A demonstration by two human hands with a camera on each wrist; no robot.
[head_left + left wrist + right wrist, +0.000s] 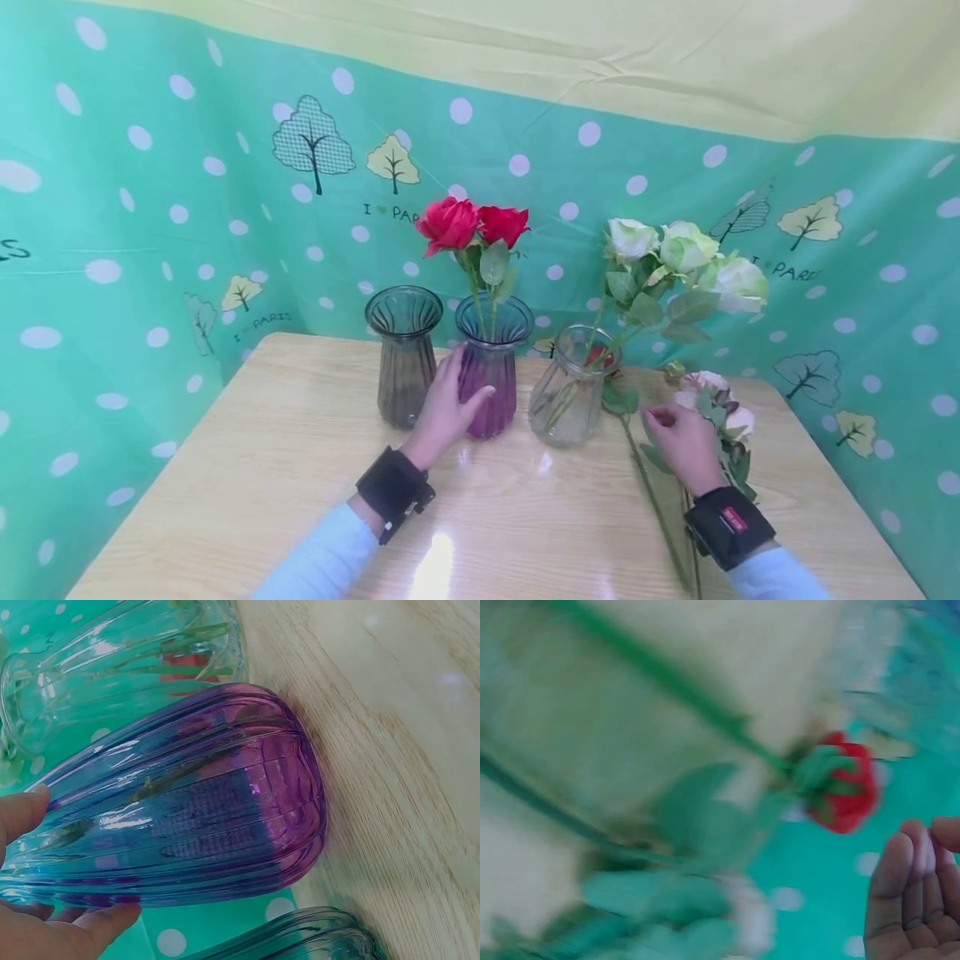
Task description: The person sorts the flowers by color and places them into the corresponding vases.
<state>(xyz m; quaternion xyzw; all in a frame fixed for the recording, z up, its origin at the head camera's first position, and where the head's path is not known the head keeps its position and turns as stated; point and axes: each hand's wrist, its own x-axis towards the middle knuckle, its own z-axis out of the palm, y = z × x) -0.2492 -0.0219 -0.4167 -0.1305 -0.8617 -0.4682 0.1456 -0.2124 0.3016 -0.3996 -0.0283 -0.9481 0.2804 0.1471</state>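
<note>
I see left hand point(446, 408) grasping ribbed blue-to-purple glass vase point(489, 396), thumb on one side, fingers round other, spread about vase's width. Vase upright near middle of far edge of pale wooden table point(300, 467), holding two red roses with green leaves point(450, 223). Right hand point(686, 446) released, fingers nearly straight, thumb tip close; sits toward far right corner, near green-stemmed red rose point(847, 787) lying on table and pale pink roses point(738, 422).

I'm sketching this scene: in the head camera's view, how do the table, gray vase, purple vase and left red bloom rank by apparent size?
1. Table
2. Gray vase and purple vase: unranked; they look alike, and the left hand partly covers the purple one
3. Left red bloom
</note>
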